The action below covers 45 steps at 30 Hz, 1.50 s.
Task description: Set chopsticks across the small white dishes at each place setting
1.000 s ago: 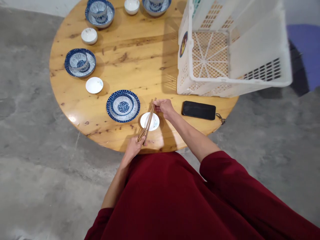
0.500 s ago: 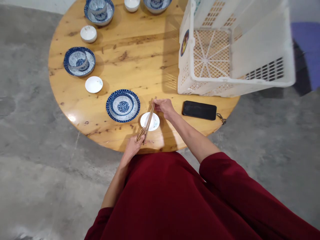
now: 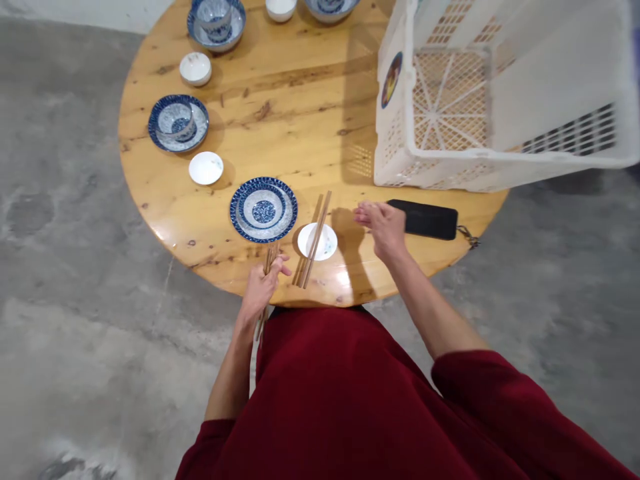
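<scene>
Wooden table (image 3: 295, 150), slim brown chopsticks (image 3: 317, 239).

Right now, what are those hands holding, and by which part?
The left hand holds several chopsticks partway along, with ends poking out on both sides of its grip. The right hand holds nothing visible.

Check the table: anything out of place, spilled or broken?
The black phone looks out of place, lying near the right hand on a table set with dishes and chopsticks. No spill or breakage visible.

brown chopsticks (image 3: 316, 241) aslant across white bowl (image 3: 328, 245); bundle (image 3: 269, 259) in left hand (image 3: 261, 287)
</scene>
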Each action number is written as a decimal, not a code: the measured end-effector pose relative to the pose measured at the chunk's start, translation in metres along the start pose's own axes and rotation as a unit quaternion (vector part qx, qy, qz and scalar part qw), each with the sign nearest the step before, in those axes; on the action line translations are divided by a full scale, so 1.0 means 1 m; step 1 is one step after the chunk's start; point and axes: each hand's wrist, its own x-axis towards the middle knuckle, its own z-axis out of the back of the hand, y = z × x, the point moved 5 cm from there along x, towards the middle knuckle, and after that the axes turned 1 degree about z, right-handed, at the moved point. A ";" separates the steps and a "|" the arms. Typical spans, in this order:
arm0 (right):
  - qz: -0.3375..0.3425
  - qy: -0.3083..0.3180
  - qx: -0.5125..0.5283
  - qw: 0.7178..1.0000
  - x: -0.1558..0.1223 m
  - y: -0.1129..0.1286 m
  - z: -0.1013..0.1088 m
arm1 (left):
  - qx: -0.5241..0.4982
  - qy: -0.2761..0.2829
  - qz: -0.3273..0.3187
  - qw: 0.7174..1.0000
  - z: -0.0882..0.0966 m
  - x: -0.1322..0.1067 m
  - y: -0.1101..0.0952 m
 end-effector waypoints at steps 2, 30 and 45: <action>0.025 0.018 0.003 1.000 -0.024 0.001 0.009 | -0.064 0.049 -0.022 0.996 0.001 -0.003 -0.019; 0.280 0.215 -0.045 0.935 -0.229 0.058 0.082 | -0.264 0.137 -0.068 0.952 -0.102 -0.113 -0.042; 0.320 0.019 -0.062 0.945 -0.256 0.054 0.105 | -0.221 -0.023 -0.085 0.971 -0.044 -0.145 0.017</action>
